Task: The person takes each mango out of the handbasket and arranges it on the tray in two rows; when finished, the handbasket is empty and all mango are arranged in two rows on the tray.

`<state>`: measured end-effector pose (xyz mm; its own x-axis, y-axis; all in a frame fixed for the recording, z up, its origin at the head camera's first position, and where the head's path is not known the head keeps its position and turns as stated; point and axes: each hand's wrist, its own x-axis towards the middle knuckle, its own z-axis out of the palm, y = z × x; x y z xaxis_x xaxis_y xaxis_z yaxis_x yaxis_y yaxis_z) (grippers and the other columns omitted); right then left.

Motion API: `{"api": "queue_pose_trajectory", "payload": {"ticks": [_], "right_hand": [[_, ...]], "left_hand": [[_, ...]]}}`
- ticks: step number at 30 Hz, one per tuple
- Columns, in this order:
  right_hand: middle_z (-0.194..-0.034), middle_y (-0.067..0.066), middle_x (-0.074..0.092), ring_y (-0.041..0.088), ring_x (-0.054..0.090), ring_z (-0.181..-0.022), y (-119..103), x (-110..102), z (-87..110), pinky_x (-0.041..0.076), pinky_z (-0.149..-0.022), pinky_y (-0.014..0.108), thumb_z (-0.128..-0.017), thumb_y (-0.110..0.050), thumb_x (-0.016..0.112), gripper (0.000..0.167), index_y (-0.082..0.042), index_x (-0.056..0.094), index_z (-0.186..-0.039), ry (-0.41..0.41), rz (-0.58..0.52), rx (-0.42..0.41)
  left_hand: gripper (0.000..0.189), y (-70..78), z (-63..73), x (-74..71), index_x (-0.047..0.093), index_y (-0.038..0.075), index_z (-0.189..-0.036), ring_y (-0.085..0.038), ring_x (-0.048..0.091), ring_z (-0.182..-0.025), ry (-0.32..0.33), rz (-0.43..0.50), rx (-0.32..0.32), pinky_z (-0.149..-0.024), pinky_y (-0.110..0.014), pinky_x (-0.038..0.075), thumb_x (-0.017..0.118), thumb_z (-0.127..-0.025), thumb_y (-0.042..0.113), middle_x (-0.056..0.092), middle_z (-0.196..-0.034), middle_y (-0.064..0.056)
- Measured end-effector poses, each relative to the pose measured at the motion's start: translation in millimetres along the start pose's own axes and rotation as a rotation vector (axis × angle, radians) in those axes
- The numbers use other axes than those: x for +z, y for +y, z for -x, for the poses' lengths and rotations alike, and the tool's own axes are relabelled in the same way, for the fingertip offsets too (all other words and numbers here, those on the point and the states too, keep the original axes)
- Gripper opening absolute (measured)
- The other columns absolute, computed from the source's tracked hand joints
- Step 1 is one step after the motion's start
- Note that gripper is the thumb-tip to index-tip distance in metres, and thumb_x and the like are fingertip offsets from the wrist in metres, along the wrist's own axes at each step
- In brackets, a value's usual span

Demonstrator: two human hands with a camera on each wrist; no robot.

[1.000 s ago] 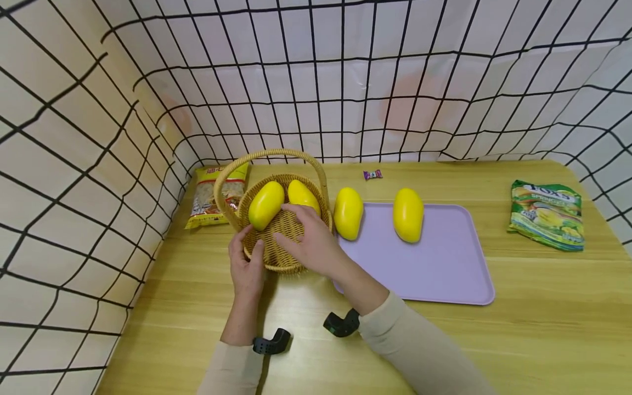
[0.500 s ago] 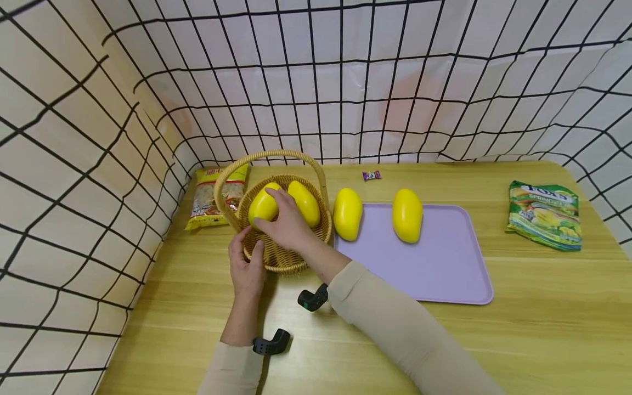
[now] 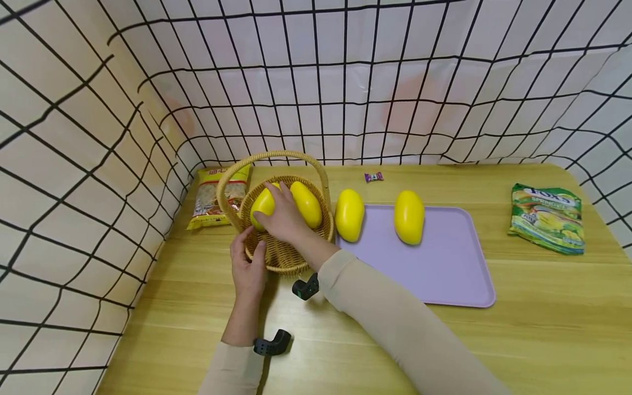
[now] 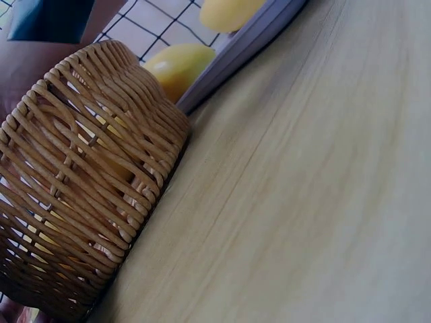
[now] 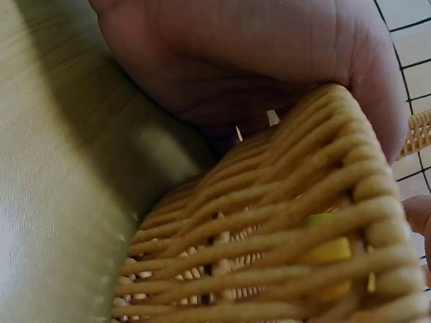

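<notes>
A wicker basket (image 3: 282, 262) with an arched handle stands on the table, with two yellow mangoes inside. My left hand (image 3: 248, 269) grips its front left rim, thumb over the inside edge; the right wrist view also shows this left hand (image 5: 236, 54) around the rim. Reaching over the front of the basket, my right hand (image 3: 283, 216) grips the left mango (image 3: 263, 204), thumb at its near end and fingers over its top. The other mango (image 3: 307, 206) lies just right of that hand. In the left wrist view the woven basket wall (image 4: 87, 182) hides most of its contents.
A lilac tray (image 3: 444, 274) lies right of the basket, with one mango (image 3: 349, 215) at its left corner and another mango (image 3: 408, 217) toward its back. A yellow food bag (image 3: 217, 197) sits behind left, a small purple-wrapped candy (image 3: 373, 176) at the back, a green Fox's bag (image 3: 547, 218) far right.
My right hand has moved left from over the basket's middle and taken hold of the left mango. The left hand stays on the rim.
</notes>
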<state>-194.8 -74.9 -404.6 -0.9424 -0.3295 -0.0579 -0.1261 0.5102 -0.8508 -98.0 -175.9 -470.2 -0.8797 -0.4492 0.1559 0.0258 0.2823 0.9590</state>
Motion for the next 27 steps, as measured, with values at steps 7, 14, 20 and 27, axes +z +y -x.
{"api": "queue_pose_trajectory", "payload": {"ticks": [7, 14, 20, 27], "right_hand": [[-0.173, 0.011, 0.006, 0.033, 0.018, -0.158, 2, 6, -6.1, 0.037, -0.12, 0.051, -0.097, -0.036, 0.069, 0.077, -0.027, 0.029, -0.161, 0.012, 0.041, -0.002], [-0.173, 0.011, 0.006, 0.033, 0.021, -0.158, 5, 11, -10.1, 0.039, -0.119, 0.047, -0.097, -0.035, 0.069, 0.075, -0.027, 0.031, -0.161, 0.032, 0.069, -0.006], [-0.173, 0.01, 0.005, 0.032, 0.021, -0.158, 5, 14, -10.4, 0.042, -0.117, 0.045, -0.097, -0.035, 0.07, 0.074, -0.027, 0.033, -0.16, 0.053, 0.089, -0.007], [-0.173, 0.009, 0.003, 0.032, 0.022, -0.157, 4, 15, -10.3, 0.046, -0.113, 0.043, -0.096, -0.034, 0.071, 0.074, -0.028, 0.034, -0.16, 0.041, 0.1, 0.005]], "left_hand": [[0.043, -0.4, -0.5, 0.0, 0.056, 0.007, -0.14, -0.033, 0.039, -0.144, 0.004, 0.025, 0.013, -0.121, -0.055, 0.027, 0.062, -0.097, 0.011, 0.046, -0.148, -0.016], [0.043, 0.4, 0.1, 0.4, 0.057, 0.009, -0.139, -0.032, 0.038, -0.145, -0.002, 0.033, 0.007, -0.122, -0.055, 0.027, 0.063, -0.097, 0.011, 0.045, -0.149, -0.015], [0.042, -2.2, -0.4, 0.6, 0.059, 0.011, -0.138, -0.03, 0.038, -0.144, 0.0, 0.043, 0.007, -0.122, -0.053, 0.026, 0.064, -0.097, 0.012, 0.047, -0.147, -0.014], [0.042, -0.4, 0.0, -0.4, 0.058, 0.009, -0.138, -0.031, 0.039, -0.144, -0.003, 0.039, 0.012, -0.122, -0.054, 0.026, 0.063, -0.097, 0.011, 0.046, -0.147, -0.015]]}}
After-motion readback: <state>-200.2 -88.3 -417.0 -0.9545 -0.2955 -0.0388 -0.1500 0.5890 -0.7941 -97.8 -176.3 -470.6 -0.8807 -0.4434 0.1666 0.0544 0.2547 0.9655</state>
